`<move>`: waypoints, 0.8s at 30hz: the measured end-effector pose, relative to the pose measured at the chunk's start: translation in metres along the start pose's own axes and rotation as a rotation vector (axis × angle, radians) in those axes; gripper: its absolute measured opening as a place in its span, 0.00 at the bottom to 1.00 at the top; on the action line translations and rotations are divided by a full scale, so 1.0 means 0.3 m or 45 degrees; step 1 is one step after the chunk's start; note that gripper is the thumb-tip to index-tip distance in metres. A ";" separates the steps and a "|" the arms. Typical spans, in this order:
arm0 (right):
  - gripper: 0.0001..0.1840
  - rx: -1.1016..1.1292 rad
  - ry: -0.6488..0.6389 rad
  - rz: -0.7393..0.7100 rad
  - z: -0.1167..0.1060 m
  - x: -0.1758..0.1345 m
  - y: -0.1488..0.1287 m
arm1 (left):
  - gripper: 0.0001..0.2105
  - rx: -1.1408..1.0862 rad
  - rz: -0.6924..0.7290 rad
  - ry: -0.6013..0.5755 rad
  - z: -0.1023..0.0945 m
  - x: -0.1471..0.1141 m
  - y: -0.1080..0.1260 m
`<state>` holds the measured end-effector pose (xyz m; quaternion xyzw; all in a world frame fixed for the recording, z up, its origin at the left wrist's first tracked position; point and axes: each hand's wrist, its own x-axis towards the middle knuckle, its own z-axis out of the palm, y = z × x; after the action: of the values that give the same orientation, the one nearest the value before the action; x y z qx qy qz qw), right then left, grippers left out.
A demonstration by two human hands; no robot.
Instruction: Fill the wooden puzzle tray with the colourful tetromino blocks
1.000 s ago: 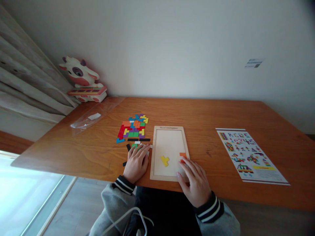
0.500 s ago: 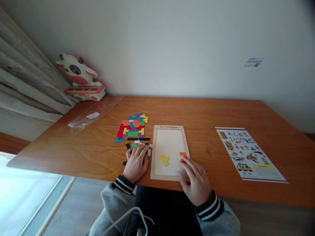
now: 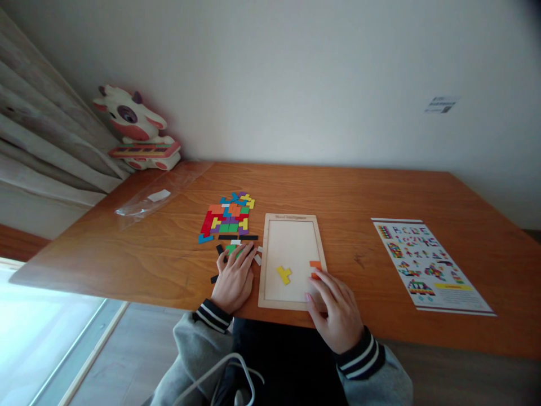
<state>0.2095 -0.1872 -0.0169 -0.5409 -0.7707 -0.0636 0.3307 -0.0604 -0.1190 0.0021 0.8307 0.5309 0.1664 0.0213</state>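
My left hand (image 3: pixel 233 281) rests palm down, fingers stretched, on loose puzzle pieces left of the wooden tray. Around its fingertips lie a green piece (image 3: pixel 230 248), black bars (image 3: pixel 248 237) and small white pieces (image 3: pixel 257 260), some partly covered. My right hand (image 3: pixel 337 307) lies over the lower right of the tray (image 3: pixel 262 282), thumb apart from the fingers. Its fingertips touch or hover at an orange puzzle piece (image 3: pixel 315 264) by the right rim, partly hidden by them. A yellow T-shaped piece (image 3: pixel 284 274) lies tilted inside the tray.
A cluster of coloured pieces (image 3: pixel 228 220) lies beyond my left hand. A clear plastic bag (image 3: pixel 146 204) and a cow toy with a keyboard (image 3: pixel 143 151) are at the back left. A printed pattern sheet (image 3: pixel 426 265) lies to the right. The table's front edge runs below my wrists.
My left fingers have shifted slightly among the loose pieces, and a white piece beside them now lies slanted. My right hand and the orange piece look unmoved. The view has tilted a little.
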 end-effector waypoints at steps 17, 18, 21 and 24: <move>0.15 0.013 -0.011 0.029 -0.001 0.001 -0.001 | 0.21 0.035 -0.019 -0.109 -0.012 0.013 -0.043; 0.15 0.014 -0.014 0.032 -0.001 0.001 -0.001 | 0.21 0.048 -0.018 -0.105 -0.013 0.014 -0.052; 0.15 0.017 -0.017 0.038 -0.001 0.002 -0.002 | 0.19 0.077 -0.021 -0.060 -0.006 0.018 -0.075; 0.15 0.018 -0.015 0.044 -0.002 0.002 -0.003 | 0.19 0.081 -0.005 -0.002 0.002 0.024 -0.092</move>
<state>0.2088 -0.1874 -0.0158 -0.5521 -0.7637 -0.0494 0.3309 -0.0816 -0.1006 -0.0027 0.8299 0.5376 0.1489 -0.0045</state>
